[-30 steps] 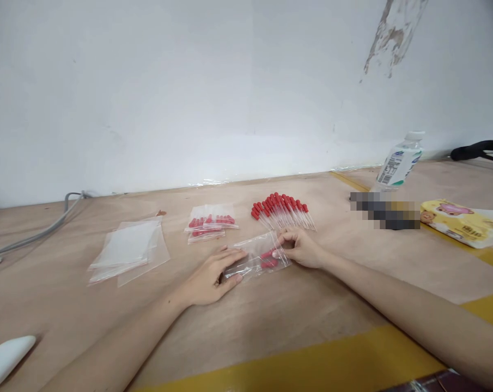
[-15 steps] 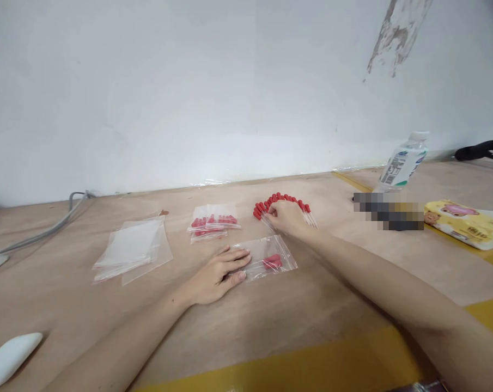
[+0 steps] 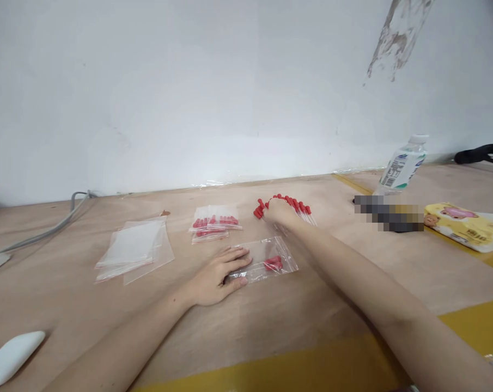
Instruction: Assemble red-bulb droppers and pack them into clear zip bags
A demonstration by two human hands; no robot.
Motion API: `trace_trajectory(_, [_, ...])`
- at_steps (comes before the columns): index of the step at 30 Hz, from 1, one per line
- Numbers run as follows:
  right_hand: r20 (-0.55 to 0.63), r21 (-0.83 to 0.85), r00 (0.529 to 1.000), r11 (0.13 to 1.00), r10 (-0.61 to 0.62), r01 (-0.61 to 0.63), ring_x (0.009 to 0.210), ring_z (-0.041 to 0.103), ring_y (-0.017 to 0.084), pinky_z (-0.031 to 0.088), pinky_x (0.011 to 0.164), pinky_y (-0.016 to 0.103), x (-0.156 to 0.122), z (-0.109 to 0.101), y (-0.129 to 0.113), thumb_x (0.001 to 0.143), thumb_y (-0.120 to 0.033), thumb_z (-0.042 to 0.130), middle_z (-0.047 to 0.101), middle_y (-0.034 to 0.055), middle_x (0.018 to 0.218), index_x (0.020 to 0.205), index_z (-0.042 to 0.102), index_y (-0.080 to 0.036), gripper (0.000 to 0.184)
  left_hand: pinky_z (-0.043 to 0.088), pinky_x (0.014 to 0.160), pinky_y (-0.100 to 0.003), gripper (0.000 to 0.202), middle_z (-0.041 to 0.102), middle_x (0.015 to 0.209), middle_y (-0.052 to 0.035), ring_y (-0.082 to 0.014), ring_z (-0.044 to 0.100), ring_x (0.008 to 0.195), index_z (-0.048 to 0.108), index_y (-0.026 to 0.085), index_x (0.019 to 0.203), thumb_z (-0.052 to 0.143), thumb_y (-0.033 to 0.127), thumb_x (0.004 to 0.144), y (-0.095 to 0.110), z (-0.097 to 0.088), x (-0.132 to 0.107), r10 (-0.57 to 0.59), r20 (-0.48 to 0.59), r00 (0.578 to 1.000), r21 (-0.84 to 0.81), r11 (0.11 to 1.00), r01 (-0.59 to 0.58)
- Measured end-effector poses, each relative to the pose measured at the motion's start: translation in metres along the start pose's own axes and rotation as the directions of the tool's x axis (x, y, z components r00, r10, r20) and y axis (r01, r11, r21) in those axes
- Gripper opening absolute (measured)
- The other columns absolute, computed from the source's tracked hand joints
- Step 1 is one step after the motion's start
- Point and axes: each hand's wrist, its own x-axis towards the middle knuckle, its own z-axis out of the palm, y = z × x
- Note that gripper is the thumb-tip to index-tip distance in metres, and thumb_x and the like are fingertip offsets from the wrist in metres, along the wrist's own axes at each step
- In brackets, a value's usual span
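My left hand (image 3: 221,275) lies flat, fingers spread, over the left end of a clear zip bag (image 3: 256,272). Inside that bag, several red rubbery-looking pieces (image 3: 273,263) sit near its right end. Farther back, my right hand (image 3: 281,212) reaches palm down over a fan of red-tipped white sticks (image 3: 307,213). Its fingers are closed together among the left-hand sticks; what they grip is hidden. The hand covers the middle of the fan. Behind my left hand is a small stack of zip bags with red pieces inside (image 3: 213,221).
To the left lies a pile of flat clear bags (image 3: 134,245), with a grey cable (image 3: 62,222) beyond it. A white object (image 3: 15,356) is at the near left. A plastic bottle (image 3: 401,166), a blurred dark item (image 3: 387,213) and a yellow packet (image 3: 464,224) occupy the right.
My right hand has shifted slightly left over the fan, and a few sticks at its left side sit differently. My left hand stays on the bag.
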Motion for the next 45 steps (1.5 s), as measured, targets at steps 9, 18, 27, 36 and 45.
trace_trajectory(9, [-0.213, 0.783, 0.972, 0.577, -0.102, 0.232, 0.049, 0.052, 0.009, 0.043, 0.046, 0.022, -0.055, 0.008, 0.077, 0.071, -0.032, 0.059, 0.049, -0.0063, 0.067, 0.118, 0.029, -0.019, 0.057, 0.009, 0.112, -0.048, 0.048, 0.026, 0.146, -0.0056, -0.0216, 0.020, 0.135, 0.030, 0.026, 0.137, 0.033, 0.042, 0.093, 0.002, -0.005, 0.001, 0.053, 0.091, 0.994, 0.081, 0.995, -0.060])
trace_trajectory(18, [-0.006, 0.937, 0.997, 0.349, 0.077, -0.021, 0.049, 0.059, 0.012, 0.053, 0.050, 0.028, -0.087, 0.020, 0.066, 0.066, -0.028, 0.064, 0.049, -0.0076, 0.069, 0.118, 0.015, -0.025, 0.072, 0.009, 0.112, -0.046, 0.049, 0.023, 0.147, -0.0048, -0.0206, 0.017, 0.136, 0.024, 0.026, 0.139, 0.030, 0.043, 0.094, 0.001, -0.005, 0.001, 0.038, 0.118, 0.992, 0.109, 0.993, -0.051])
trace_trajectory(27, [0.220, 0.943, 0.971, 0.278, -0.096, -0.186, 0.058, 0.062, 0.012, 0.053, 0.061, 0.030, -0.087, 0.018, 0.086, 0.072, -0.027, 0.063, 0.062, -0.0016, 0.069, 0.089, 0.037, -0.023, 0.031, 0.012, 0.111, -0.047, 0.053, 0.027, 0.146, -0.0060, -0.0220, 0.021, 0.135, 0.018, 0.026, 0.142, 0.031, 0.044, 0.093, 0.002, -0.006, 0.000, 0.039, 0.095, 0.995, 0.109, 0.993, -0.050])
trace_trajectory(36, [0.279, 0.874, 0.954, 0.440, -0.111, -0.204, 0.054, 0.055, 0.009, 0.045, 0.053, 0.023, -0.083, 0.001, 0.100, 0.061, -0.029, 0.074, 0.063, -0.0005, 0.066, 0.077, 0.053, -0.018, 0.029, 0.011, 0.111, -0.047, 0.054, 0.022, 0.147, -0.0049, -0.0225, 0.018, 0.136, 0.016, 0.026, 0.142, 0.031, 0.043, 0.093, 0.001, -0.006, 0.000, 0.035, 0.109, 0.993, 0.097, 0.994, -0.046])
trace_trajectory(45, [-0.011, 0.554, 0.863, 0.715, -0.505, 0.426, 0.071, 0.052, 0.013, 0.042, 0.068, 0.027, -0.091, 0.011, 0.079, 0.075, -0.039, 0.060, 0.060, 0.0025, 0.074, 0.078, 0.072, -0.021, 0.022, 0.012, 0.111, -0.047, 0.054, 0.022, 0.147, -0.0043, -0.0228, 0.019, 0.135, 0.016, 0.028, 0.142, 0.032, 0.044, 0.093, 0.001, -0.005, 0.000, 0.048, 0.091, 0.995, 0.107, 0.993, -0.057])
